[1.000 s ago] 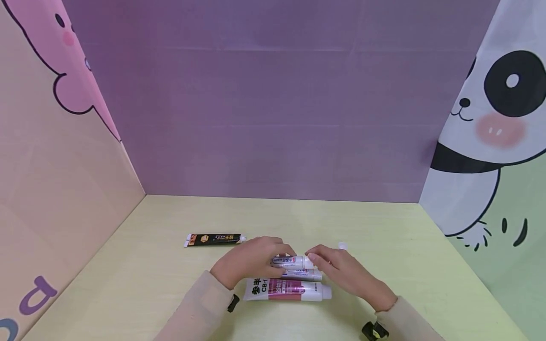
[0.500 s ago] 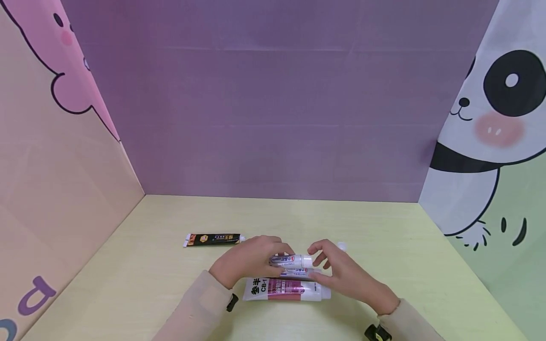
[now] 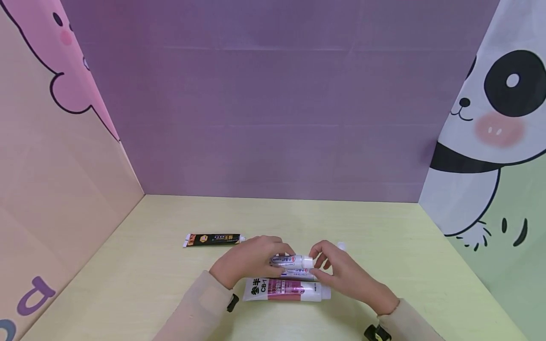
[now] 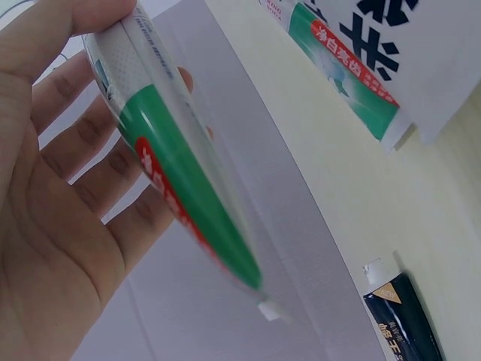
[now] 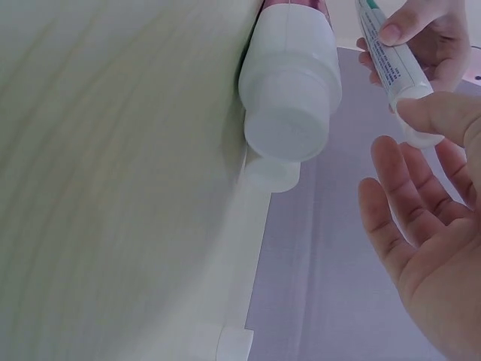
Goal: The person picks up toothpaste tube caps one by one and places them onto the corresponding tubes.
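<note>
My left hand [image 3: 256,258] grips a small white toothpaste tube [image 3: 283,260] over the table; the left wrist view shows its green band and red label. The tube's white cap [image 3: 307,261] points right. My right hand [image 3: 341,270] has its thumb and index finger curled around that cap; the right wrist view shows the thumb [image 5: 440,114] against it, the other fingers spread. A similar small toothpaste tube [image 3: 298,273] lies below the held one. Nearest me lies a larger white and pink toothpaste tube [image 3: 286,290], its cap toward the right.
A black tube [image 3: 215,239] with a white end lies further back on the left of the pale table [image 3: 170,284]. Behind my right hand shows a small white object [image 3: 342,246]. A purple wall [image 3: 273,118] stands at the back, with printed panels at both sides.
My right hand's fingers have come off the cap, spread, and closed in around it again from slightly further right. My left hand and the tube have hardly moved.
</note>
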Tool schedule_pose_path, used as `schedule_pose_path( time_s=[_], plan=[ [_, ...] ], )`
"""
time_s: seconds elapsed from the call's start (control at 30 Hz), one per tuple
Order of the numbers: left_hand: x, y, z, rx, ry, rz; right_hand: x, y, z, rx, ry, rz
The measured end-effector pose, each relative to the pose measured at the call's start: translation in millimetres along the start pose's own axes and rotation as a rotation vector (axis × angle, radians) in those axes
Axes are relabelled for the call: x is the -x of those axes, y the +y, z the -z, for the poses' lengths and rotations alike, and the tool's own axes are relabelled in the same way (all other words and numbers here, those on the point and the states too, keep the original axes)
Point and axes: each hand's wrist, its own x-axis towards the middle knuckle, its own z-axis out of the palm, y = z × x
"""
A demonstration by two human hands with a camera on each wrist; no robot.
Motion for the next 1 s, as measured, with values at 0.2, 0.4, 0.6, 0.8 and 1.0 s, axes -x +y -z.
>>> schedule_pose_path(
  time_s=[0.2, 0.4, 0.6, 0.8, 1.0],
  plan=[
    [0.1, 0.9, 0.5, 0.000, 0.008, -0.002, 0.0, 0.7, 0.7, 0.017, 0.011, 0.019],
    [0.5, 1.0, 0.5, -0.015, 0.013, -0.011, -0.2, 0.2, 2.3, 0.029, -0.008, -0.036],
    [1.4, 1.1, 1.1, -0.019, 0.022, -0.024, -1.4, 1.6, 1.9, 0.027, -0.060, -0.107],
    [2.3, 2.4, 2.2, -0.018, 0.027, -0.033, -4.6, 1.2, -0.5, 0.061, -0.065, -0.112],
    [2.9, 2.9, 2.4, -0.013, 0.023, -0.026, -6.1, -0.1, -2.2, 0.062, -0.064, -0.112]
  ],
)
